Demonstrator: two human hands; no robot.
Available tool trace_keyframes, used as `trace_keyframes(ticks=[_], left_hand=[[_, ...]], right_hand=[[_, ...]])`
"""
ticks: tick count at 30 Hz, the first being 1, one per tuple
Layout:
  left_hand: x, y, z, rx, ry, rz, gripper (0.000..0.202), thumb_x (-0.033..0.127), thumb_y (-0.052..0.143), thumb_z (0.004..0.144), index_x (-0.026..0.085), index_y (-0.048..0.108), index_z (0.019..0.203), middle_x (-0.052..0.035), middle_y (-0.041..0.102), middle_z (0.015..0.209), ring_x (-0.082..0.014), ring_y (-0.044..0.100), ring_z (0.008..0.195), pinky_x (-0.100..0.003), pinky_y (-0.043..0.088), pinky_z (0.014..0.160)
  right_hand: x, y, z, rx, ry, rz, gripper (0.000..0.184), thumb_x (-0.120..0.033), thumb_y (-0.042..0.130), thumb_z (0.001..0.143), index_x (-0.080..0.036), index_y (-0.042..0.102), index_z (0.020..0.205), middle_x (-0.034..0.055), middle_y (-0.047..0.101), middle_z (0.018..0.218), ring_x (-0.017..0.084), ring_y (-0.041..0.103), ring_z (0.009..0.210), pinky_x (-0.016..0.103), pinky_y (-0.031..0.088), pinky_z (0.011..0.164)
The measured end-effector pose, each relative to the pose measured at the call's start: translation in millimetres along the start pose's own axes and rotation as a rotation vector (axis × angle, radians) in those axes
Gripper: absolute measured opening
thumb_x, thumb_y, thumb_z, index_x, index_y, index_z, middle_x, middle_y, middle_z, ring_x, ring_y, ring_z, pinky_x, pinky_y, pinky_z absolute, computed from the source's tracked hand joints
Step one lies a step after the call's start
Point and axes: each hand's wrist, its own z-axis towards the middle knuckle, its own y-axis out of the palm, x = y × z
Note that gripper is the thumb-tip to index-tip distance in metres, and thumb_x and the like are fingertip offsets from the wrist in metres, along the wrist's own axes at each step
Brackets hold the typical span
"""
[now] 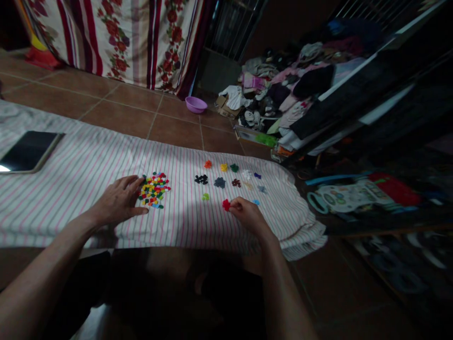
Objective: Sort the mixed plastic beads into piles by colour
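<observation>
A mixed pile of small coloured pieces, red, yellow, green, white and blue, lies on a striped cloth. My left hand rests at its left edge, thumb apart and fingers stretched out, the fingertips touching the pile. At a small cluster of red pieces, my right hand has thumb and finger pinched together; whatever lies between them is too small to make out. Single-colour clusters lie above and around it, among them black pieces, dark grey pieces, brown pieces and lime green pieces.
Orange pieces, yellow pieces and dark green pieces form the far row. A tablet lies at the left on the cloth. Beyond are a purple basin on the tiled floor and a heap of clothes.
</observation>
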Motion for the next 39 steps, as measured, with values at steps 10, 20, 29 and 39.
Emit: trace_keyframes(ticks=[10,20,29,39], left_hand=[[-4.5,3.6,0.0,-0.004,-0.003,-0.024,0.089,0.068,0.057,0.074,0.015,0.039,0.143,-0.0228,0.046,0.144,-0.0397,0.047,0.128,-0.053,0.042,0.102],[-2.3,-2.6,1.1,-0.065,-0.02,-0.016,0.091,0.071,0.052,0.076,0.012,0.039,0.144,-0.024,0.043,0.145,-0.0394,0.045,0.13,-0.052,0.04,0.104],[0.1,-5.7,1.3,-0.098,-0.043,0.015,0.088,0.07,0.054,0.074,0.021,0.034,0.144,-0.0179,0.043,0.148,-0.034,0.042,0.134,-0.047,0.039,0.106],[4.2,-10.5,1.7,-0.148,-0.065,0.009,0.089,0.069,0.053,0.076,0.018,0.033,0.146,-0.0198,0.039,0.15,-0.0348,0.038,0.137,-0.048,0.037,0.107]], right_hand=[[11.6,5.8,1.2,-0.029,0.014,0.005,0.006,-0.021,0.054,0.075,-0.022,0.057,0.069,-0.0008,0.063,0.069,0.015,0.058,0.065,0.026,0.041,0.063],[13.4,8.1,2.8,0.03,0.019,-0.064,0.008,-0.014,0.059,0.073,-0.021,0.063,0.069,0.0015,0.064,0.074,0.016,0.06,0.073,0.028,0.044,0.069],[-13.0,11.5,9.0,0.092,-0.124,-0.014,0.011,-0.021,0.053,0.081,-0.02,0.063,0.077,0.0038,0.064,0.082,0.017,0.06,0.077,0.03,0.046,0.073],[-86.9,71.2,15.5,-0.133,-0.403,0.108,0.007,-0.014,0.057,0.084,-0.018,0.063,0.086,0.0021,0.062,0.083,0.015,0.058,0.077,0.026,0.043,0.07]])
